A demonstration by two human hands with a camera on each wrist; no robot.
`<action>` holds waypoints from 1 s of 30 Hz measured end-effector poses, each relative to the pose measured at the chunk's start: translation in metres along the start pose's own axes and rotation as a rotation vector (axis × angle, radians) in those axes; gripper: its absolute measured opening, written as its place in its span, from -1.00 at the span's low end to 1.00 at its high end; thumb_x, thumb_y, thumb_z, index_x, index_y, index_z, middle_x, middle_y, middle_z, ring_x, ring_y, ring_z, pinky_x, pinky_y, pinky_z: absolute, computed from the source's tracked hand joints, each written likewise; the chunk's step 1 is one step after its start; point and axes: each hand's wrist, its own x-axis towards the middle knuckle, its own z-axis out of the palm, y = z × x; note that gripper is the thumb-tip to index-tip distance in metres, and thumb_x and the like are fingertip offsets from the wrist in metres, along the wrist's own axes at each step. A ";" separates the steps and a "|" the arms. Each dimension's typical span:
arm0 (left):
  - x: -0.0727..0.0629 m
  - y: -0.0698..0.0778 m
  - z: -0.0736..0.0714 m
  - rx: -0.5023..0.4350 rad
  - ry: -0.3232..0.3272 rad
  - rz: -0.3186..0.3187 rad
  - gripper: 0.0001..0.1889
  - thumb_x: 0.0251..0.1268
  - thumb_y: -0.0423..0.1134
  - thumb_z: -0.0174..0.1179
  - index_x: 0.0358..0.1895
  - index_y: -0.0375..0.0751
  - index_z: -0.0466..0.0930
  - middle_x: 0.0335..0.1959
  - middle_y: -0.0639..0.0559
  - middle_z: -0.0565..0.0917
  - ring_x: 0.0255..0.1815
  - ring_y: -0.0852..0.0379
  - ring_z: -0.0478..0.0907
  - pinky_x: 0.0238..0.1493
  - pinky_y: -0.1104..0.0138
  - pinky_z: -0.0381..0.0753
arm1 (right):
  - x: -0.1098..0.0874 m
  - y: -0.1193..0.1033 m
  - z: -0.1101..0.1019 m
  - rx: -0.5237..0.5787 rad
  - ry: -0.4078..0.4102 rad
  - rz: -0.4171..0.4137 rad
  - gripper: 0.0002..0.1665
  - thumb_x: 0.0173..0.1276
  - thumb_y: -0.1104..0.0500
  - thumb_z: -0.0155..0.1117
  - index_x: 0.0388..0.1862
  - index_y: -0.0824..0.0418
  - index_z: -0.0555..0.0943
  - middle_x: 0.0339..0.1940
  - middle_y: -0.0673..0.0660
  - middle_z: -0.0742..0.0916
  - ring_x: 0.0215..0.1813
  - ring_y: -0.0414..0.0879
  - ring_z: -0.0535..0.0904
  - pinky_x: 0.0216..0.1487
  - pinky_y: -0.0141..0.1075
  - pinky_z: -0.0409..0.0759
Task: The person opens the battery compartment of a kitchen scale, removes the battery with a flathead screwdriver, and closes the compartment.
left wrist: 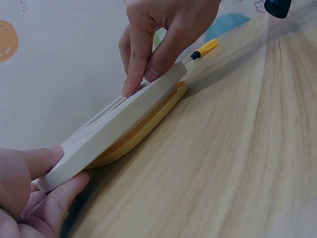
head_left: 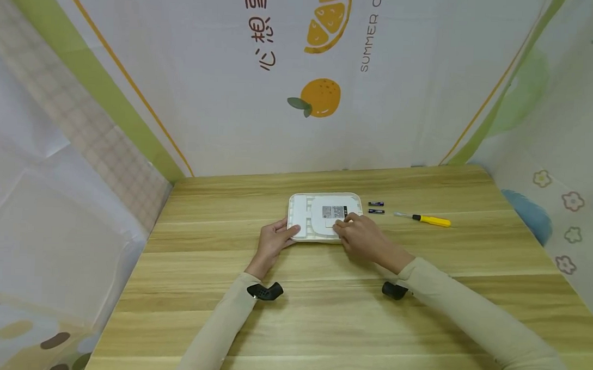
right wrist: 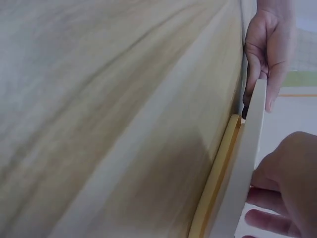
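A flat white device (head_left: 302,209) with rounded corners lies label side up, tilted off the wooden table. Its underside has a printed label (head_left: 332,212), and a yellow rounded layer (left wrist: 143,131) shows beneath it. My left hand (head_left: 272,241) grips the device's left corner, thumb on top and fingers below. Over the near right part of the device, my right hand (head_left: 362,237) has its thumb and fingertips close together at a small rectangular panel (head_left: 330,222) beside the label. Whether they pinch anything there is hidden by the fingers.
Two small dark batteries (head_left: 376,212) lie right of the device. Further right is a screwdriver (head_left: 432,220) with a yellow and black handle. The wooden table (head_left: 217,204) meets a printed curtain (head_left: 220,122) at its far edge. Black wrist cameras (head_left: 265,291) sit on both sleeves.
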 end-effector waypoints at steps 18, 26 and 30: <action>-0.002 0.001 0.003 -0.008 -0.002 0.006 -0.40 0.37 -0.42 0.34 0.41 -0.53 0.37 0.14 -0.45 0.64 -0.05 -0.02 0.76 -0.08 0.31 0.78 | -0.009 0.044 -0.025 0.719 -0.008 0.660 -0.59 0.61 0.08 0.14 0.15 0.35 0.70 0.00 0.30 0.79 -0.14 0.10 0.73 -0.21 -0.13 0.72; 0.002 0.000 0.002 -0.009 0.016 0.006 -0.41 0.35 -0.44 0.34 0.40 -0.54 0.38 0.14 -0.47 0.64 -0.01 -0.11 0.75 -0.06 0.28 0.78 | -0.018 0.063 -0.022 1.025 -0.138 0.926 -0.50 0.64 0.05 0.06 0.22 0.47 0.59 -0.06 0.32 0.79 -0.17 0.00 0.74 -0.15 -0.23 0.78; 0.003 -0.001 0.003 -0.009 0.019 -0.003 -0.40 0.35 -0.44 0.35 0.40 -0.53 0.38 0.13 -0.46 0.65 -0.01 -0.11 0.75 -0.06 0.27 0.78 | -0.021 0.064 -0.011 1.005 -0.182 0.951 -0.49 0.59 -0.03 0.12 0.01 0.43 0.69 -0.22 0.23 0.81 -0.31 -0.12 0.71 -0.28 -0.31 0.76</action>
